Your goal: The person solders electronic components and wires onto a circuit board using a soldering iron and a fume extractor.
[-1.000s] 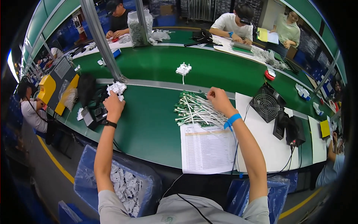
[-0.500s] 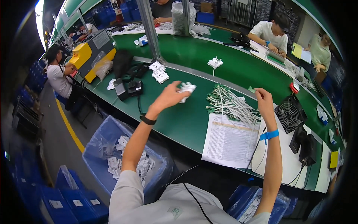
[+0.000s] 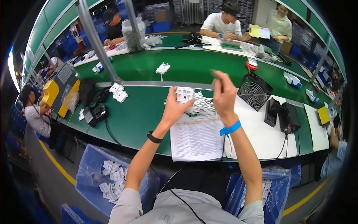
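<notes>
My left hand [image 3: 172, 112] grips a white plastic housing [image 3: 185, 95] by its sides, its molded inner face turned up. To the right, my right hand [image 3: 225, 98] is raised, thumb and fingers pinched on a small green circuit board [image 3: 213, 71] that is blurred at the fingertips. Below and between the hands lies a heap of white cables with green boards [image 3: 204, 103], partly hidden by my left hand and the housing. A printed sheet [image 3: 195, 139] lies in front of the heap.
More white housings [image 3: 118, 92] rest at left on the green bench. A fan [image 3: 254, 91] and black power boxes [image 3: 282, 115] stand at right. Beyond, a green belt [image 3: 141, 66] carries a white part [image 3: 163, 68]. Plastic-lined blue bins [image 3: 84, 171] sit below the bench. Other people work opposite.
The view has turned to the right. My left hand has brought the white housing over beside the cable heap, nearer my right hand, which still pinches the small board.
</notes>
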Available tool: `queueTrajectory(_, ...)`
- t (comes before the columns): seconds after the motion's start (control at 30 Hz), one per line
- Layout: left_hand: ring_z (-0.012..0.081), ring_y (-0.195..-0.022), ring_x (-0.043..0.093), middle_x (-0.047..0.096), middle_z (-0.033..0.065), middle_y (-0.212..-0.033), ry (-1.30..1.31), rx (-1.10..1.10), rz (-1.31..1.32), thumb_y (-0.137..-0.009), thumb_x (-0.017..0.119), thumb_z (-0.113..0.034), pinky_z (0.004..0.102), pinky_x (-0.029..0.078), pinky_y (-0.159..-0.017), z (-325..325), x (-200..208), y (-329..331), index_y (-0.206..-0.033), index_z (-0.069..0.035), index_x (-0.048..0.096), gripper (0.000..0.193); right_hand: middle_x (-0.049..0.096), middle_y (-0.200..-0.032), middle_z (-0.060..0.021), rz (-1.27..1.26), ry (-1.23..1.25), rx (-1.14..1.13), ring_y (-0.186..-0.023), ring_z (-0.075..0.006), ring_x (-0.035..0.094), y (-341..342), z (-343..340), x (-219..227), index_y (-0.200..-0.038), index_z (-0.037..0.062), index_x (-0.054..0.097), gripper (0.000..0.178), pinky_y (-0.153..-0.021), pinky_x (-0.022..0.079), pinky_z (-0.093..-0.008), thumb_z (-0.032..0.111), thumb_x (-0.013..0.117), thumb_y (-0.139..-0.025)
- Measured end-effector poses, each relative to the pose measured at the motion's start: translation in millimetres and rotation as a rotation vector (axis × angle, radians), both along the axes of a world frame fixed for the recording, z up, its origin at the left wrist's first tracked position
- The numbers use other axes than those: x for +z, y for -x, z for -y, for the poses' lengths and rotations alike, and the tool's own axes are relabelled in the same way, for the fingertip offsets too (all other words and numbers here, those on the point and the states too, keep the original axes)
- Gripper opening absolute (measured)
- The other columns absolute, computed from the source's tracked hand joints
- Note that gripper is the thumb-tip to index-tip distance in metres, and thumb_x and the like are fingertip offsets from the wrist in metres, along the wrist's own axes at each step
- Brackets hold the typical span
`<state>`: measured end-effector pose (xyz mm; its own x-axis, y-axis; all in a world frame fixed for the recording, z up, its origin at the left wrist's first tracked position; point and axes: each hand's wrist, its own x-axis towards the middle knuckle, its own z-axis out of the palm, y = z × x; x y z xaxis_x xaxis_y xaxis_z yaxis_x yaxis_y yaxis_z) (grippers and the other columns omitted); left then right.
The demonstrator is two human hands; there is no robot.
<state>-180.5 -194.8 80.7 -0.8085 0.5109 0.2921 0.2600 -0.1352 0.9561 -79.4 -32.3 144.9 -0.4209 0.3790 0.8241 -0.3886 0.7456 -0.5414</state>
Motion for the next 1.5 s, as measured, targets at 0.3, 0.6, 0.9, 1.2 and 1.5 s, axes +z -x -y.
queueTrajectory(0.3, 0.0321, -0.079, 0.072, 0.071, 0.0173, -0.089, 0.206, 0.170, -0.380, -0.079, 0.082, -0.019, 0.0413, 0.056, -0.071, -36, 18, -47, -0.133, -0.002, 0.042, 0.070, 0.060, -0.094, -0.0127, 0.194, -0.183, 0.054, -0.081, -0.0279, 0.063, -39, 0, -17, -0.117, -0.0009, 0.070, 0.027, -0.069, 0.051, -0.0364, -0.001, 0.068, -0.090)
queueTrajectory(0.6, 0.0362, -0.075, 0.071, 0.071, 0.0188, -0.086, 0.288, 0.185, -0.447, -0.081, 0.081, -0.023, 0.0442, 0.054, -0.066, -48, 21, -64, -0.136, -0.002, 0.042, 0.070, 0.060, -0.087, -0.0078, 0.161, -0.378, -0.145, -0.066, -0.0230, 0.062, -51, -11, -28, -0.103, 0.0010, 0.075, 0.019, -0.055, 0.051, -0.0359, 0.002, 0.075, -0.084)
queueTrajectory(0.9, 0.0425, -0.078, 0.071, 0.071, 0.0234, -0.085, 0.262, 0.237, -0.509, -0.084, 0.079, -0.019, 0.0475, 0.055, -0.066, -61, 17, -80, -0.136, -0.001, 0.043, 0.066, 0.058, -0.083, -0.0061, 0.153, -0.369, -0.271, -0.069, -0.0229, 0.062, -50, -5, -30, -0.095, 0.0022, 0.073, 0.011, -0.056, 0.051, -0.0358, 0.004, 0.075, -0.084)
queueTrajectory(1.2, 0.0442, -0.086, 0.071, 0.071, 0.0251, -0.096, 0.440, -0.017, -0.669, -0.079, 0.080, -0.016, 0.0480, 0.056, -0.073, -59, 13, -81, -0.135, -0.001, 0.047, 0.067, 0.067, -0.091, -0.0098, 0.429, -0.271, -0.166, -0.080, -0.0299, 0.068, -79, -39, -27, -0.088, -0.0001, 0.072, 0.011, -0.069, 0.055, -0.0415, 0.008, 0.075, -0.083)
queueTrajectory(1.5, 0.0293, -0.093, 0.067, 0.068, 0.0172, -0.110, 0.189, -0.104, -0.468, -0.084, 0.074, -0.013, 0.0385, 0.052, -0.081, -71, 13, -85, -0.117, -0.003, 0.063, 0.036, 0.073, -0.089, -0.0112, 0.530, 0.006, -0.021, -0.079, -0.0240, 0.070, -104, -49, -20, -0.092, 0.0006, 0.074, 0.016, -0.071, 0.055, -0.0357, 0.014, 0.077, -0.083)
